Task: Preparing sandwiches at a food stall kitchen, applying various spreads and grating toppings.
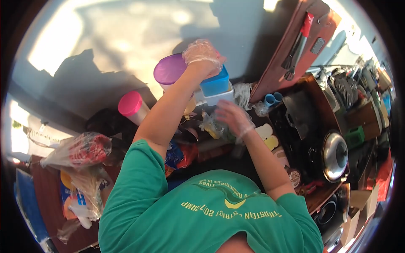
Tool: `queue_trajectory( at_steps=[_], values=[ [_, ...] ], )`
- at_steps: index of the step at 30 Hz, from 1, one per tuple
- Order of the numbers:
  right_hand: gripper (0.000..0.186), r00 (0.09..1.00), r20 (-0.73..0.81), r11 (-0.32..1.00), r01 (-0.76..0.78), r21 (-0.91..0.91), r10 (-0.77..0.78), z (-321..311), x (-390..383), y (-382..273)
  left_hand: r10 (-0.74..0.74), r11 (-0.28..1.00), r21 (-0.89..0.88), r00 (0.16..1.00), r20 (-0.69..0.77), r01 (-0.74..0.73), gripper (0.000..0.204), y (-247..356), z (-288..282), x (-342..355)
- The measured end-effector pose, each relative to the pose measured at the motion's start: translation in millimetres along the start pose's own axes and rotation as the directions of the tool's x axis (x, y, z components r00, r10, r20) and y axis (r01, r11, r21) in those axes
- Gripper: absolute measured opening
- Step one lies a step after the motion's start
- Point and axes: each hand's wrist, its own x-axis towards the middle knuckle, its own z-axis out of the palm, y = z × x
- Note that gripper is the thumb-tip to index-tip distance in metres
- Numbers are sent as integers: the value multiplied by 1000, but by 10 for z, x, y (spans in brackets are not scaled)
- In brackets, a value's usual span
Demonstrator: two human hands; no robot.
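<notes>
My left hand (204, 57), in a thin clear plastic glove, reaches to the far side, above a blue square container (215, 86) and beside a round purple lid (169, 69). Its fingers are curled, and what they hold, if anything, is hidden. The blue container rests on a white tub (219, 98). Closer to me, my right hand (233, 117), also gloved, is slightly blurred, with its fingers spread and nothing visible in them. It hovers near the white tub and some clear plastic bags (211, 126).
A canister with a pink lid (130, 103) stands left of my left arm. To the right are blue cups (273, 99), a black stove (295, 126) and a shiny pot lid (335, 156). Tongs with a red handle (301, 40) hang on a reddish-brown board (282, 55). Plastic-wrapped goods (82, 149) sit at left.
</notes>
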Motion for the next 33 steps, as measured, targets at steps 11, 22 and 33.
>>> queue_trajectory(
  at_steps=[11, 22, 33],
  values=[
    [78, 886, -152, 690, 222, -689, -437, 5, 653, 293, -61, 986, 146, 985, -162, 85, 60, -12, 368, 255],
    [67, 929, -106, 908, 313, -280, -354, -104, 732, 439, 364, 898, 207, 920, 145, -388, 53, -254, 110, 401],
    [65, 921, -133, 904, 317, -288, -365, -126, 673, 479, 474, 832, 287, 877, 79, -475, 27, -127, -102, 218]
  ],
)
